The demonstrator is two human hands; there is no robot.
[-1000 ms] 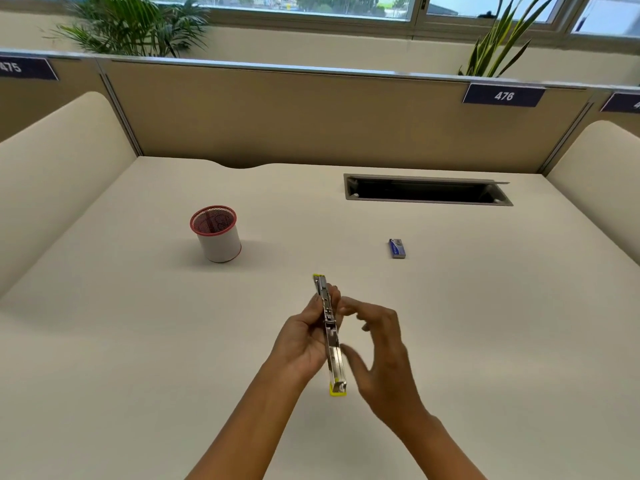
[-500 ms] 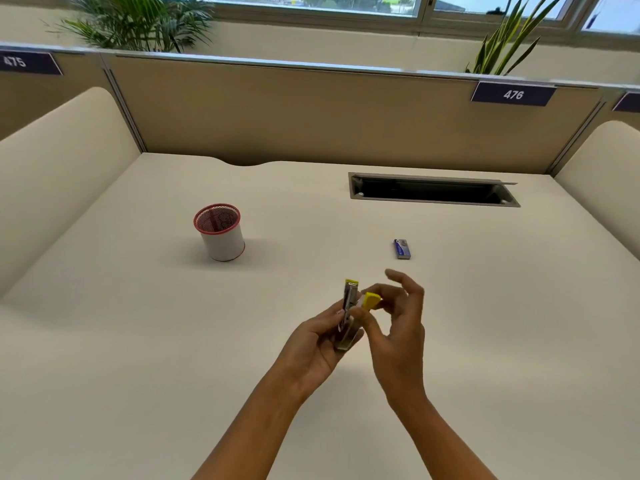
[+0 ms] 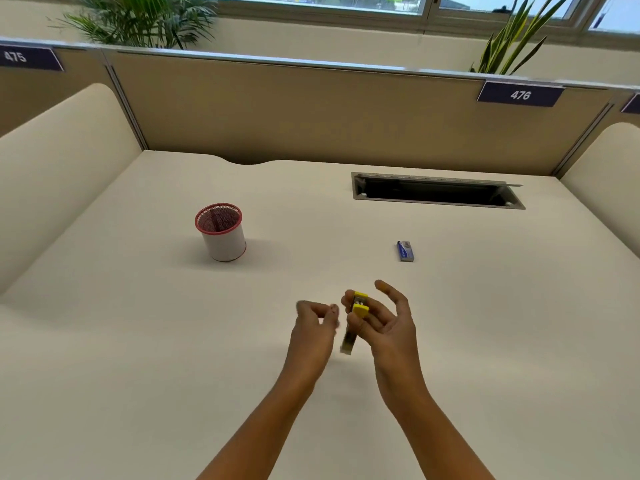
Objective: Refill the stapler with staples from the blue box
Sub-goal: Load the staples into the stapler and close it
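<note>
Two bare hands meet above the cream desk in the head view, near its middle. The right hand holds the yellow-and-metal stapler pinched between thumb and the bent inner fingers, its yellow end up and its blurred metal body hanging down; the forefinger and outer fingers spread loose. The left hand sits just beside the stapler, its fingers curled in toward the thumb; motion blur hides whether they hold anything or touch the metal. The blue box of staples lies flat on the desk beyond the right hand, well apart from it. A red-rimmed mesh pen cup stands upright farther left. A cable slot is set into the desk by the back partition.
</note>
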